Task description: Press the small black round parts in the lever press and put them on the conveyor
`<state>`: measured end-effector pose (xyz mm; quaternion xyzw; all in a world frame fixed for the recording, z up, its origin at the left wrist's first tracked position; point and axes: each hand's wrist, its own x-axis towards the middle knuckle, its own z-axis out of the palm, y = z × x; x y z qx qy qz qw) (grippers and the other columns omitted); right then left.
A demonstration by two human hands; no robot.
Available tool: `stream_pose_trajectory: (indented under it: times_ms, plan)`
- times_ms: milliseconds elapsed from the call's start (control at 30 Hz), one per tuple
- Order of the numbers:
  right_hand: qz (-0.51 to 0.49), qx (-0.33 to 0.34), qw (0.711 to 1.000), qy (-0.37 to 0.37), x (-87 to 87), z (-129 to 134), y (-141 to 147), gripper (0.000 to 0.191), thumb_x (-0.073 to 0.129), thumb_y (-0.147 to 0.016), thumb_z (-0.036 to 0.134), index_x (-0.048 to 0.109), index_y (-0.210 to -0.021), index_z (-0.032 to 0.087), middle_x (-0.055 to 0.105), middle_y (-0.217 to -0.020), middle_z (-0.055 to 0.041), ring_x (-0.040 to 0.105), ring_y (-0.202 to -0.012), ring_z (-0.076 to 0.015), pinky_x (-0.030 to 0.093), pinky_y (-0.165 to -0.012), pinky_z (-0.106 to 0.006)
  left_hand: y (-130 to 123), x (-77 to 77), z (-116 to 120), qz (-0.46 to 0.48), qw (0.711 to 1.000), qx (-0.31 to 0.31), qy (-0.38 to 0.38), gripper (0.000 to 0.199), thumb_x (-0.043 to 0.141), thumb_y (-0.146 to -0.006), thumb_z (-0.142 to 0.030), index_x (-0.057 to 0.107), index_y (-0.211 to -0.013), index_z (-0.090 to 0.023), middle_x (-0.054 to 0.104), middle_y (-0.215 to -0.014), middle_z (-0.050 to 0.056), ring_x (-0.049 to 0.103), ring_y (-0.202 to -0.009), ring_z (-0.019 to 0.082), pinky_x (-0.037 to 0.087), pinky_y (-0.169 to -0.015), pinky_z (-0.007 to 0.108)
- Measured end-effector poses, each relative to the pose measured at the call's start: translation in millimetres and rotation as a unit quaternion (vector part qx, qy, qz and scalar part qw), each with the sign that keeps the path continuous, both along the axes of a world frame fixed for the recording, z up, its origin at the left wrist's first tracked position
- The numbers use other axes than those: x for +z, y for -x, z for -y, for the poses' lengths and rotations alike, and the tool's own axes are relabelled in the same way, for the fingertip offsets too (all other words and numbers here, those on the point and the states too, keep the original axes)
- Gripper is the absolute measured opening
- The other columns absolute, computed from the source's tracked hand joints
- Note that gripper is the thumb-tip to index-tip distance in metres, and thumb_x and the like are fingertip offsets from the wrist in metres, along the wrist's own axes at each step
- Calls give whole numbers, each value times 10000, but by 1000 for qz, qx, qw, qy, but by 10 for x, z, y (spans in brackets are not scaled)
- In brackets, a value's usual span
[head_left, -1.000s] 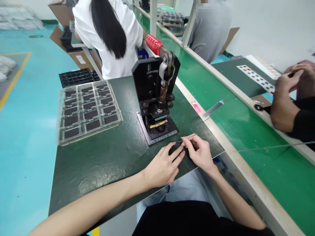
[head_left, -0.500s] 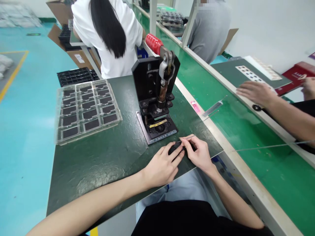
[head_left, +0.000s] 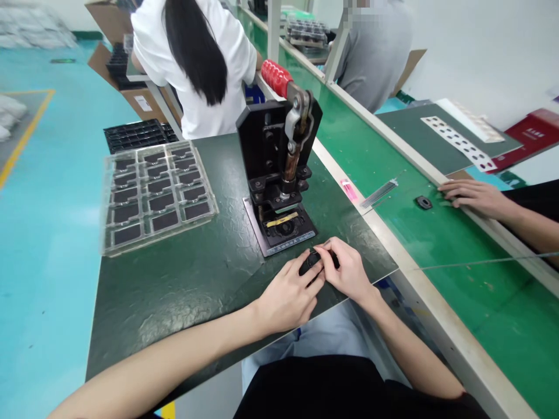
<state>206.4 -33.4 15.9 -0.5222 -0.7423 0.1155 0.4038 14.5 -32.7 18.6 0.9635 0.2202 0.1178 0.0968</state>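
My left hand point(head_left: 288, 297) and my right hand point(head_left: 347, 272) meet over a small black plastic part point(head_left: 312, 262) near the front edge of a dark green mat point(head_left: 174, 308). Both hands grip it, and their fingers hide most of it. Just beyond them stands a black manual hand press point(head_left: 277, 169) with a red ribbed handle point(head_left: 276, 78). A yellow strip point(head_left: 282, 219) lies on its base plate. My fingers are apart from the press.
A clear tray of black pieces point(head_left: 157, 198) sits on the mat's left. To the right lies a green bench point(head_left: 502, 308), where a co-worker's hand point(head_left: 476, 198) is near a small black part point(head_left: 423, 202). A metal comb-like piece point(head_left: 379, 193) lies there too.
The pale thin strip at my right fingers is no longer visible, and my hands are closer together. The co-worker's hand has moved onto the green bench, where a small black part now lies.
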Motion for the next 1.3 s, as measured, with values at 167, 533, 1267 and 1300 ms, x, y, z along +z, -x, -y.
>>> stream_pose_trajectory:
  times_ms: [167, 533, 1267, 1300]
  plan:
    - [-64, -16, 997, 28, 13, -8, -15, 262, 522, -1041, 285, 588, -797, 216, 653, -737, -39, 631, -668, -163, 525, -639, -296, 7, -25, 2, -4, 1000, 6, 7, 509, 571, -959, -248, 550, -1443, -93, 564, -1530, 151, 406, -1495, 373, 417, -1181, 486]
    - [32, 0, 995, -98, 158, 72, -164, 510, 447, -1002, 63, 590, -1464, 227, 703, -1341, -122, 695, -1172, -257, 591, -959, -447, 17, -16, 0, -4, 1000, 13, -8, 533, 527, -977, -264, 530, -1486, -103, 537, -1571, 104, 410, -1479, 384, 414, -1166, 483]
    - [-50, 33, 993, -101, 10, 52, -53, 390, 547, -959, -9, 733, -1212, 222, 789, -1000, -60, 735, -857, -176, 622, -774, -331, 16, -29, -14, 10, 1000, 7, -1, 538, 565, -961, -260, 536, -1470, -89, 568, -1535, 134, 430, -1465, 393, 428, -1158, 499]
    - [-54, 29, 993, -99, 9, 54, -54, 391, 551, -958, -9, 734, -1210, 227, 790, -1004, -57, 735, -852, -173, 622, -770, -329, 16, -29, -13, 8, 1000, 7, -1, 542, 568, -960, -259, 532, -1474, -91, 566, -1537, 135, 430, -1466, 392, 426, -1158, 500]
